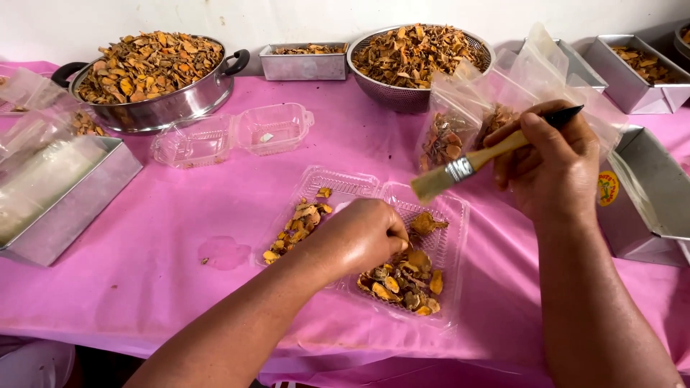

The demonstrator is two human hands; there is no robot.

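1. Grip: right hand (552, 169) closed around the wooden handle of a paintbrush (471, 164), bristles pointing left and hovering just above the open clamshell tray (451, 237).
2. Left hand (359, 235): fingers curled down into the tray, pinching among the dried orange-brown slices (404, 279); which piece it pinches is hidden under the knuckles.
3. Clamshell tray: clear plastic, hinged open on the pink tablecloth (144, 273), near centre; slices in both halves, a smaller row (296, 226) in the left half.
4. Second clamshell (233, 136): open, further back and to the left.
5. Far edge: handled steel pot (162, 108), steel colander (402, 93) and small metal tin (303, 66), all holding the same slices.
6. Clear bags (460, 129), part-filled with slices, just beyond the brush.
7. Handling note: brushing would likely go best with one slice lifted clear of the heap and light strokes directed away from the tray, so dust does not fall back on the rest.
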